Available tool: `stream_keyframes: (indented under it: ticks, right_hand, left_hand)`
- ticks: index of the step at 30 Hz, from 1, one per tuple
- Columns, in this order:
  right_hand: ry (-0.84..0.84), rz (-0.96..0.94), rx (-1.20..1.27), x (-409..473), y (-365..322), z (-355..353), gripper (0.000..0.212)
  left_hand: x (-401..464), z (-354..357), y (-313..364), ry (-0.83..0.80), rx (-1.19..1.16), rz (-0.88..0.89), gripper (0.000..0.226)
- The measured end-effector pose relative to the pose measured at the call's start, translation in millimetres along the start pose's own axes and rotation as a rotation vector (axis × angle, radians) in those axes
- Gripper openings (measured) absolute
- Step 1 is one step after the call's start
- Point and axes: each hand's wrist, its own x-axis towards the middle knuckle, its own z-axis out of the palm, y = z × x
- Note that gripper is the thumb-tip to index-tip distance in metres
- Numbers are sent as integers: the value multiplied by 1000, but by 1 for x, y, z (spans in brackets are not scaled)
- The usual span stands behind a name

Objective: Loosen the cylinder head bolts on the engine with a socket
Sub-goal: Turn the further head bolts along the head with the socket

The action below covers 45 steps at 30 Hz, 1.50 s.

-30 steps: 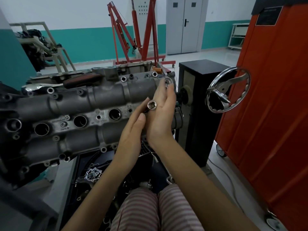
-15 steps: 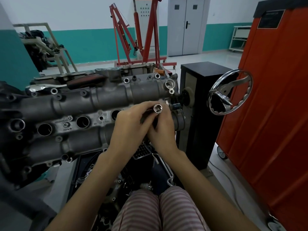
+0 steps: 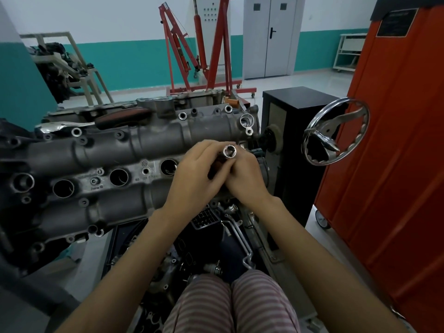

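Note:
A grey engine cylinder head (image 3: 125,150) lies across the left half of the view, with round plug holes and small bolt bosses along it. In front of its right end, my left hand (image 3: 194,179) and my right hand (image 3: 245,179) are pressed together around a chrome socket (image 3: 230,153). The socket's open end faces the camera and sticks out above my fingers. Both hands curl round the tool's lower part, which my fingers hide. A ratchet with a dark handle (image 3: 120,117) lies on top of the engine at the back.
A black stand (image 3: 288,140) carrying a chrome handwheel (image 3: 336,133) is right of the engine. An orange cabinet (image 3: 396,164) fills the right side. A red engine crane (image 3: 204,51) stands behind. Loose parts lie in a tray (image 3: 204,236) below my hands.
My hands dropped from the engine's upper right corner and closed together around the socket. My right hand went from flat and raised to curled; the socket now points at the camera.

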Motion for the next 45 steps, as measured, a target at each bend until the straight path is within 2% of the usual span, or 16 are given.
stream_keyframes:
  ticks: [3,10,13,16,18,21,24,27,30,35,41,45]
  right_hand:
    - [1,-21,-25,1,2,1,19]
    - [10,0,-31,-2,-1,0,12]
    - [34,32,-54,2,-2,-1,17]
    - [80,-67,-247,6,-2,-9,31]
    - [54,-152,-370,9,1,-15,29]
    - [-78,-214,-437,16,1,-19,41]
    - [-190,-293,-548,25,0,-20,23]
    - [-250,-317,-555,29,2,-20,20]
    - [-249,-277,-517,28,7,-17,15]
    - [-185,-243,-444,24,12,-13,25]
    - [-78,-199,-372,19,8,-14,36]
    - [-132,-192,-353,19,5,-16,24]
  left_hand:
    - [-9,5,-2,44,-16,-29,27]
    - [-10,5,-4,162,-51,-97,12]
    - [-6,8,-6,202,-21,-85,19]
    - [-2,7,-10,208,13,-51,30]
    - [0,6,-12,181,22,-7,30]
    - [6,4,-15,128,55,78,27]
    - [15,-3,-20,72,198,174,31]
    - [22,-9,-22,-11,319,240,33]
    - [23,-9,-22,-101,321,230,28]
    - [19,-4,-20,-127,354,143,21]
    - [15,-4,-27,-115,303,115,34]
    - [14,-4,-27,-130,262,114,39]
